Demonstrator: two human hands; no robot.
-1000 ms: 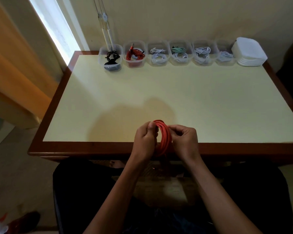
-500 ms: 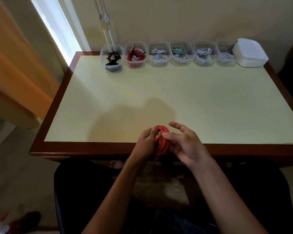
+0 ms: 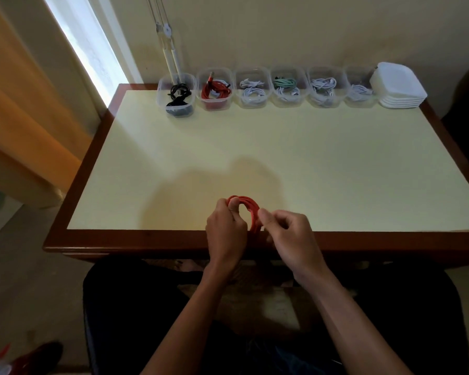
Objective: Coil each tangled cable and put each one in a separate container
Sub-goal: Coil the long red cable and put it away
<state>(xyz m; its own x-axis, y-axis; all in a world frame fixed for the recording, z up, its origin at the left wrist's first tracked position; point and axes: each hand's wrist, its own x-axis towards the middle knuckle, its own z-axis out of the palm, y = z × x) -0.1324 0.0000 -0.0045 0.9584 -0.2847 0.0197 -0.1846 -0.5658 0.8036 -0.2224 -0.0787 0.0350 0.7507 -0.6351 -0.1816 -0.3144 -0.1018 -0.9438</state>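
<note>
Count, taken along the far edge of the surface (image 3: pixel 255 147): 6 clear containers in one row.
- Container 1, leftmost (image 3: pixel 176 94): 1 black cable.
- Container 2 (image 3: pixel 215 89): 1 red cable.
- Containers 3–6 hold pale cables; cable count per container unclear. Container 4 (image 3: pixel 287 86) also has 1 teal coil.
- Right of the row: 1 stack of white lids (image 3: pixel 398 86), roughly 5, edges hard to separate.
Near edge: 1 red coil (image 3: pixel 251 212), 2 hands, left (image 3: pixel 225 234) and right (image 3: pixel 290 234).

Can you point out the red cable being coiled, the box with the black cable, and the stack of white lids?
red cable (image 3: pixel 251 212), head view, top arc of coil.
black-cable box (image 3: pixel 177 93), head view, its near wall.
white lids (image 3: pixel 398 86), head view, top lid's surface.
</note>
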